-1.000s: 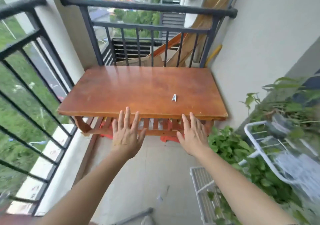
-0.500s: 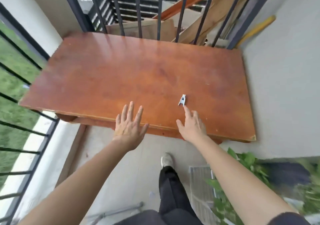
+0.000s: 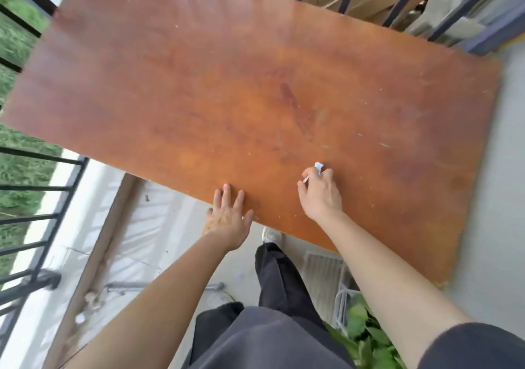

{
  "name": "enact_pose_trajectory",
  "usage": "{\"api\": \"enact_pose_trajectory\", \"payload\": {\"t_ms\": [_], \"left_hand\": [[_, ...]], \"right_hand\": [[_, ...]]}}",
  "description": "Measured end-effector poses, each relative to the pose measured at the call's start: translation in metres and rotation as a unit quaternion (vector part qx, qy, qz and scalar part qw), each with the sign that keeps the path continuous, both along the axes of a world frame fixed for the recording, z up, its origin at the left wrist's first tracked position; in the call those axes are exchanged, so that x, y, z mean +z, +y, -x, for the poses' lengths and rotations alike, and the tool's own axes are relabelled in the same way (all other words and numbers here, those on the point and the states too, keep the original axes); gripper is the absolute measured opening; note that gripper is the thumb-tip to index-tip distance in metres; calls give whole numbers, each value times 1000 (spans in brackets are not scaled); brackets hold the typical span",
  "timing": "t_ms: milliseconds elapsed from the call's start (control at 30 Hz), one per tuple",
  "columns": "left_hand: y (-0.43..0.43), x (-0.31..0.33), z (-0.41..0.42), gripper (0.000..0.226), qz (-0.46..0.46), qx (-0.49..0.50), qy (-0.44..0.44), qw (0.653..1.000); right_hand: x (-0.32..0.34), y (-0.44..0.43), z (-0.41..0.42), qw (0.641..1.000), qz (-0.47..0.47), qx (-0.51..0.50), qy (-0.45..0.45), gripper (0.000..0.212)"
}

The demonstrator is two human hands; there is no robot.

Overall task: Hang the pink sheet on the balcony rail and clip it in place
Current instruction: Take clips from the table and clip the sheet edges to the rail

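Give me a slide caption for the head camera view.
A white clip pinched by the right hand on the wooden table; left hand open at its near edge.

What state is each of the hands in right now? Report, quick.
Left hand: open, fingers straight, at the table's near edge.
Right hand: closed, pinching the white clip.
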State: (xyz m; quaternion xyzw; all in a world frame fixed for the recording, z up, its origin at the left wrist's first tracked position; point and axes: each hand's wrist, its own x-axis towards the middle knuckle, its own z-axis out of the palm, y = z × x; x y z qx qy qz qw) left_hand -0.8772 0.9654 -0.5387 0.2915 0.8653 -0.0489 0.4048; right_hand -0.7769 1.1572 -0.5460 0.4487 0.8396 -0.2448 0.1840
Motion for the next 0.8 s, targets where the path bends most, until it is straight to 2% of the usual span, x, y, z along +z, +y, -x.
{"api": "enact_pose_trajectory", "payload": {"t_ms": [100, 233, 467, 633, 733, 800], "left_hand": [[-12, 13, 13, 63, -12, 29, 6, 999], [-49, 46, 31, 61, -55, 102, 77, 990], [-174, 105, 36, 61, -154, 217, 234, 935], [-331, 147, -9, 64, -130, 332, 333, 873], [-411, 163, -58, 58, -122, 419, 375, 818], [-452, 165, -96, 54, -120, 465, 390, 786]], "right_hand": [[15, -2, 10, 1000, 17, 14, 8, 17], [50, -26, 37, 996, 15, 40, 72, 10], [110, -140, 89, 951, -3, 171, 258, 27], [143, -285, 128, 888, 24, 348, 298, 30], [161, -376, 138, 819, 26, 474, 321, 30], [173, -433, 136, 779, 64, 535, 321, 29]]}}
